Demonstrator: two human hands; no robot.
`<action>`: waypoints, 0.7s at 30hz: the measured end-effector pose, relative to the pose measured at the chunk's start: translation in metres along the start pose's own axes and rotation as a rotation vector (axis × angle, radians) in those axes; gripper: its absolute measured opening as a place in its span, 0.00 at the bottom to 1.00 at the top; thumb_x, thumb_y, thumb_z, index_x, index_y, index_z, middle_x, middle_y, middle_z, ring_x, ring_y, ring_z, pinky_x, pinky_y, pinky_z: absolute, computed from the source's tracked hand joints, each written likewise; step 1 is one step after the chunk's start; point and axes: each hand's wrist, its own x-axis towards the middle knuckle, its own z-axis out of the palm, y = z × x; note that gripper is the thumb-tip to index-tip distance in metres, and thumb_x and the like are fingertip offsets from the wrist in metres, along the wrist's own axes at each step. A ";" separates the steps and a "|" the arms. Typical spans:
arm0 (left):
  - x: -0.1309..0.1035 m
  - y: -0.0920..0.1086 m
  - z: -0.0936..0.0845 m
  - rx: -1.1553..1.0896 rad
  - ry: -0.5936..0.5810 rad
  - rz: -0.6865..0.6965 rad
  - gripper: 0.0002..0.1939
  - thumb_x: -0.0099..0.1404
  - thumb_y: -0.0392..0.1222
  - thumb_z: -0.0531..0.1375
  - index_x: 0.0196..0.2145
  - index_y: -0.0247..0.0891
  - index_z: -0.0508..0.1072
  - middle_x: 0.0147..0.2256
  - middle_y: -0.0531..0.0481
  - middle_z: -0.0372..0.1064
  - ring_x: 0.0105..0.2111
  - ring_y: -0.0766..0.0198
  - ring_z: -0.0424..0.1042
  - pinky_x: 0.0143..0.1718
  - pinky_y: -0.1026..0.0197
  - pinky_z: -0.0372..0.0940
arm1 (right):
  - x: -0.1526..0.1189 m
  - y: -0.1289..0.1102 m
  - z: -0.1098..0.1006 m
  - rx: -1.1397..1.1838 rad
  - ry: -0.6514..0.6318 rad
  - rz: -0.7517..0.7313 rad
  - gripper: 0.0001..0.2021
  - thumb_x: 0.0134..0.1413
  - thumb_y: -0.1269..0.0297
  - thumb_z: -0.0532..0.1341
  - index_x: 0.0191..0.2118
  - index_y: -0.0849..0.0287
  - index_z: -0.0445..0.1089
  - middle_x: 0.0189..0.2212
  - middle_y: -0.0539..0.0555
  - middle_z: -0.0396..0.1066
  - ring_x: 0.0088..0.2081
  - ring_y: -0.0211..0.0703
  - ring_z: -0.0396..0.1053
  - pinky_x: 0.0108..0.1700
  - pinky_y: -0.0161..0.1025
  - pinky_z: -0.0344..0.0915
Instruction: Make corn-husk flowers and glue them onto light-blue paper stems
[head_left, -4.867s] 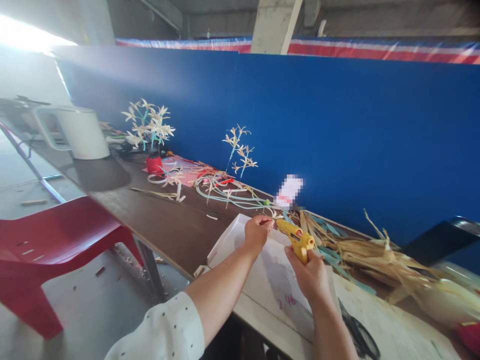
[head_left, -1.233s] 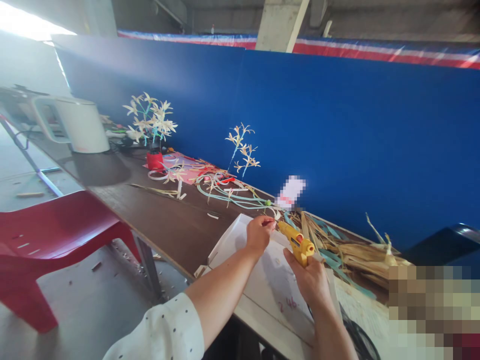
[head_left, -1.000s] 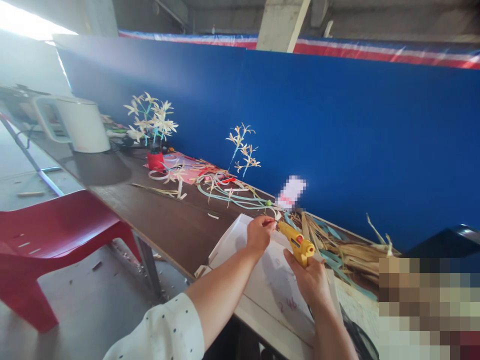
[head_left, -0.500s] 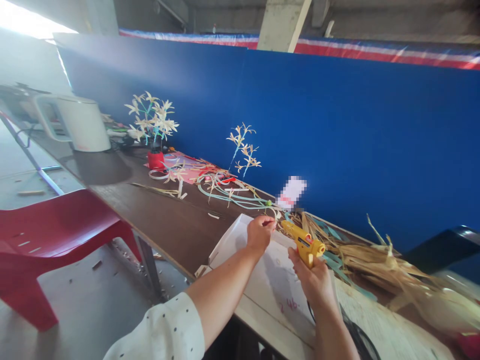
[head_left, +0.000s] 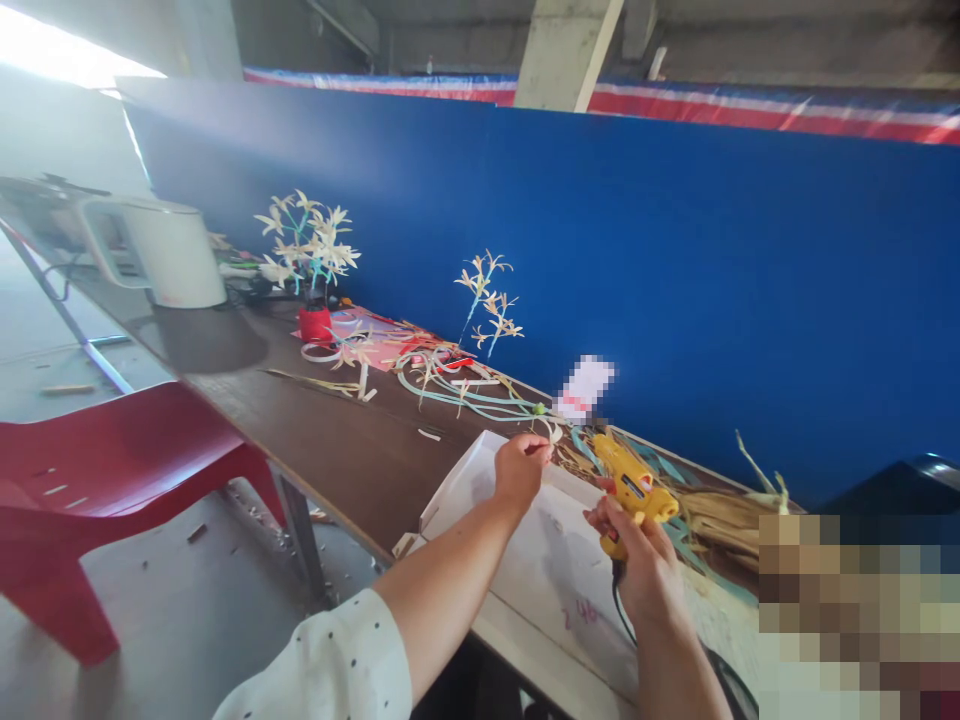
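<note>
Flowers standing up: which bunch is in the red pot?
The fuller bunch, nearest the white kettle, stands in the red pot; the two sparser sprigs farther right show none.

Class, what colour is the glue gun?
The glue gun is mostly yellow, best seen in the head view.

Blown-out daylight at upper left hazes the white kettle [head_left: 184, 258] and the left end of the blue panel [head_left: 705, 290]. A soft shadow darkens the worktop [head_left: 337, 430] below the kettle; coarse pixelation masks the lower right.
</note>
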 end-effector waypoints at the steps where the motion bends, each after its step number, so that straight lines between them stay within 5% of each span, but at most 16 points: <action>1: 0.000 0.000 0.000 0.001 -0.004 0.005 0.06 0.54 0.38 0.61 0.32 0.36 0.75 0.28 0.49 0.74 0.28 0.66 0.73 0.32 0.65 0.67 | 0.001 0.001 0.000 0.043 -0.029 0.017 0.20 0.45 0.52 0.64 0.41 0.60 0.69 0.24 0.51 0.66 0.26 0.40 0.64 0.29 0.36 0.63; 7: 0.000 0.000 0.001 0.011 0.002 0.015 0.07 0.53 0.39 0.61 0.31 0.36 0.75 0.27 0.49 0.73 0.27 0.66 0.72 0.31 0.65 0.67 | 0.000 0.005 -0.002 0.065 -0.165 0.089 0.14 0.48 0.56 0.65 0.37 0.60 0.68 0.15 0.45 0.57 0.18 0.33 0.54 0.21 0.33 0.54; 15: -0.001 0.000 0.000 0.087 0.003 0.039 0.08 0.54 0.40 0.60 0.32 0.36 0.75 0.27 0.49 0.74 0.27 0.66 0.73 0.33 0.65 0.67 | 0.000 0.008 -0.006 -0.277 -0.152 0.104 0.16 0.48 0.50 0.62 0.33 0.59 0.69 0.14 0.46 0.59 0.18 0.37 0.58 0.22 0.34 0.56; 21: -0.002 0.004 -0.001 0.074 -0.010 0.019 0.08 0.55 0.40 0.60 0.33 0.35 0.75 0.28 0.48 0.74 0.27 0.65 0.73 0.32 0.64 0.67 | -0.002 0.004 0.000 -0.277 -0.083 0.111 0.18 0.45 0.48 0.64 0.31 0.60 0.70 0.13 0.46 0.60 0.16 0.38 0.59 0.20 0.35 0.58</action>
